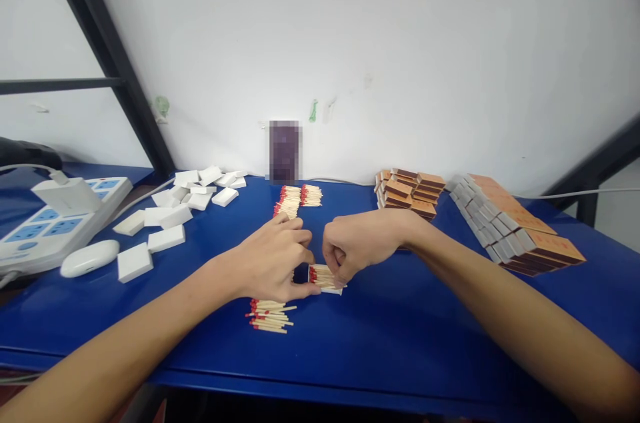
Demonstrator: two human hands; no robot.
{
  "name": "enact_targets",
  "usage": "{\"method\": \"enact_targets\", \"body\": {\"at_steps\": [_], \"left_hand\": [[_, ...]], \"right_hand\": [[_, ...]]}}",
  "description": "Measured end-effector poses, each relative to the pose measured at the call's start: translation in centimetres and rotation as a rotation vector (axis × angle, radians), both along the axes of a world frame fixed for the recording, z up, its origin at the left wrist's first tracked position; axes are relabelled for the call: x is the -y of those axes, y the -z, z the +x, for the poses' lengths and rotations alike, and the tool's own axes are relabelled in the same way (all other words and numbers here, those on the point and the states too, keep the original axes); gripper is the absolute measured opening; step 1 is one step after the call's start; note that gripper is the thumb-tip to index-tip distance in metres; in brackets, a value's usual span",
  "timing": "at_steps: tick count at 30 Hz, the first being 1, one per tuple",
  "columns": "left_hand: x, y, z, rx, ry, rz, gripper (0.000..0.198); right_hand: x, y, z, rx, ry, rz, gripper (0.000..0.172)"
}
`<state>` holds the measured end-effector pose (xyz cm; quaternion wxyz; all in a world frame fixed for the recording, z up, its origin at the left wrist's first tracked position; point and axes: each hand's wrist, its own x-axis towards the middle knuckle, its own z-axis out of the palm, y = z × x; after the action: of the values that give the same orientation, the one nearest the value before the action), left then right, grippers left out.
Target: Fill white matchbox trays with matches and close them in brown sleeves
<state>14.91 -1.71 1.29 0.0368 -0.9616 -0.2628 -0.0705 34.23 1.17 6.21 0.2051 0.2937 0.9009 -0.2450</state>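
Note:
A small white matchbox tray (333, 290) lies on the blue table, filled with red-headed matches (323, 276). My left hand (273, 256) steadies its left end, with the thumb along the near side and the fingers bent over the far side. From the right, my right hand (357, 246) reaches over the tray, its fingers curled and their tips pressed down on the matches; the fingers partly hide the right end. In front of my left hand lies a loose pile of matches (270, 316). Beyond it are more match bundles (311, 195).
Empty white trays (167, 238) are scattered at the left, beside a white oval case (90, 258) and a power strip (55, 230). Matchbox sleeves (410, 193) are stacked at the back right, near rows of matchboxes (520, 223). A blurred dark object (285, 151) stands against the wall.

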Motion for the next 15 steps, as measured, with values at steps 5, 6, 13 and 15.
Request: {"method": "enact_targets", "body": {"at_steps": [5,6,13,15], "left_hand": [[0.0,0.0,0.1,0.024,0.012,0.014,0.039],[0.0,0.0,0.1,0.033,0.020,0.022,0.040],[0.0,0.1,0.1,0.016,0.013,0.024,0.038],[-0.1,0.1,0.1,0.004,0.006,0.013,0.039]], "right_hand": [[-0.1,0.5,-0.3,0.021,-0.016,-0.026,0.019],[-0.1,0.6,-0.3,0.024,-0.018,-0.024,0.019],[0.0,1.2,-0.4,-0.007,-0.040,-0.016,0.015],[0.1,1.1,-0.4,-0.012,-0.037,-0.020,0.014]]}}
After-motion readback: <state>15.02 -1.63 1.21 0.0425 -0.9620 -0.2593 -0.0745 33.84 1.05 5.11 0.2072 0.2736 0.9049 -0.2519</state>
